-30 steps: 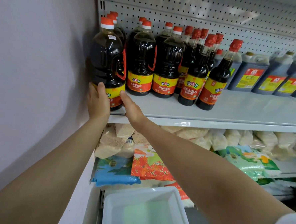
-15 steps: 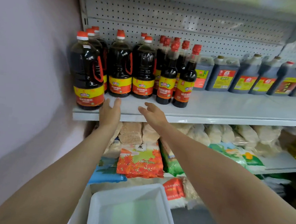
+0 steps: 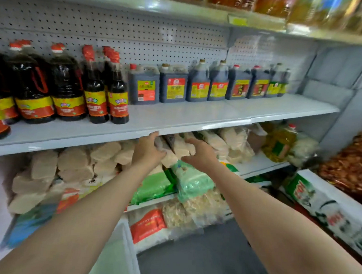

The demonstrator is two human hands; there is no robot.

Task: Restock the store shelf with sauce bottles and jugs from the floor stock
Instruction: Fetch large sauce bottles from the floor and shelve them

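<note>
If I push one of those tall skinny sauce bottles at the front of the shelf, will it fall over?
Probably, if pushed high up. The tall skinny sauce bottle is narrow with a small base, so it likely tips easily. It looks full of dark liquid, so it is probably heavy for its size. It stands touching another skinny bottle, which might topple too.

shelf (image 3: 198, 118): bare front strip | bottles (image 3: 106, 94) left, jugs (image 3: 200, 85) at back

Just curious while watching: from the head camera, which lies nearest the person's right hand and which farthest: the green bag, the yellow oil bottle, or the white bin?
1. green bag, just below the right hand.
2. yellow oil bottle, to its right on the lower shelf.
3. white bin, down left near the floor.
</note>
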